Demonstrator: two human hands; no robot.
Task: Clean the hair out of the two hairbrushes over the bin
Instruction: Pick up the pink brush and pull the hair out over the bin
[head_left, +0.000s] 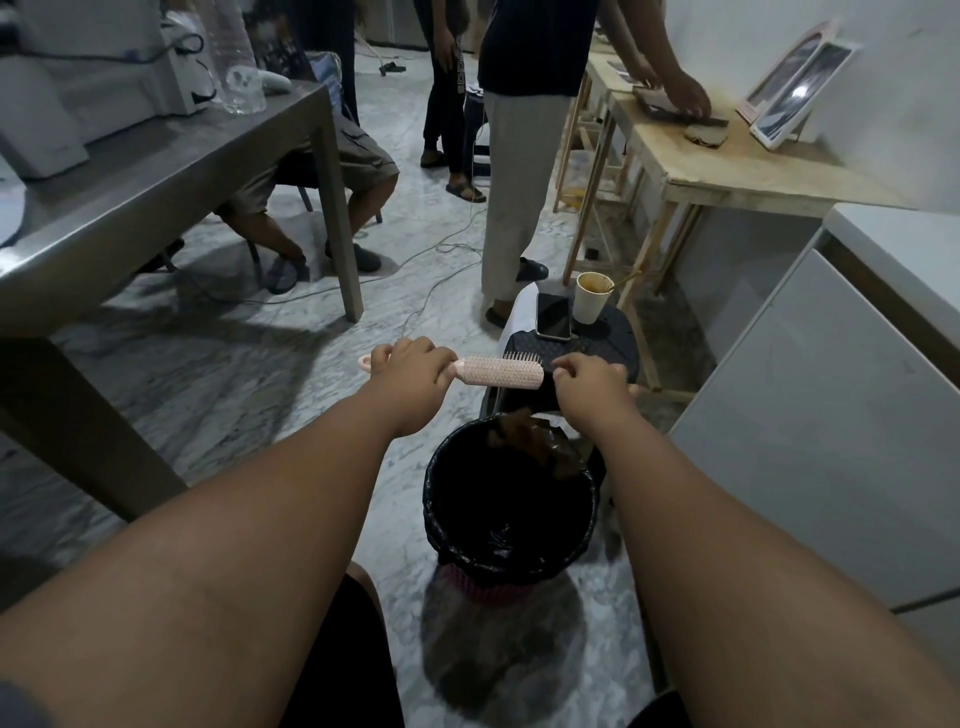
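The left hand (415, 366) grips the light, stiff pink hairbrush (501, 370) by its handle; right hand (587, 375) pinches at its tip bristles.

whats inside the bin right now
The bin is lined with a black bag. A brownish clump, perhaps hair, lies against the far rim. The bottom is too dark to make out, and the right forearm covers part of the rim.

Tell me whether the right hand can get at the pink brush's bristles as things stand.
Probably yes: the right hand is already at the free end of the pink brush, whose handle the left hand holds; nothing lies between.
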